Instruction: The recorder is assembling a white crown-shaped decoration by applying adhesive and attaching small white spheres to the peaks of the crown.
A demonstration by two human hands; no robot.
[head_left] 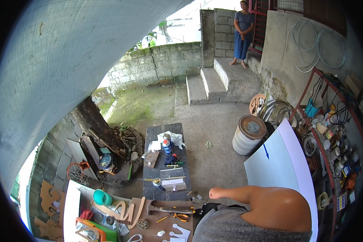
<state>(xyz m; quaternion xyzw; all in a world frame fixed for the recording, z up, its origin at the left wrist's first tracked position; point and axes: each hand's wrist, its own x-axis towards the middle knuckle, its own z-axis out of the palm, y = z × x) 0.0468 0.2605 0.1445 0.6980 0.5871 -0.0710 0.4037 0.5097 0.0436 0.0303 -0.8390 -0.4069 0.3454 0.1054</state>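
My right arm reaches in from the lower right, bare to the shoulder. My right hand point(215, 193) is closed in a fist in the air, near the right side of the dark-topped table point(151, 139), and nothing shows sticking out of it. My left hand is out of sight. Left of my body is a brown work surface point(153, 224) holding a hammer point(171, 209), orange-handled pliers point(180, 218), a white crown-shaped cutout point(180, 232) and curved letter cutouts point(125, 213). A spray can point(167, 147) and a white block point(173, 184) stand on the dark tabletop.
A teal cup point(102, 197) sits at the work surface's left. To my right are a large pale panel point(276, 161), a rusty-topped drum point(248, 135) and a cluttered metal rack point(330, 157). Another person point(243, 34) stands on the concrete steps point(230, 82), hands together.
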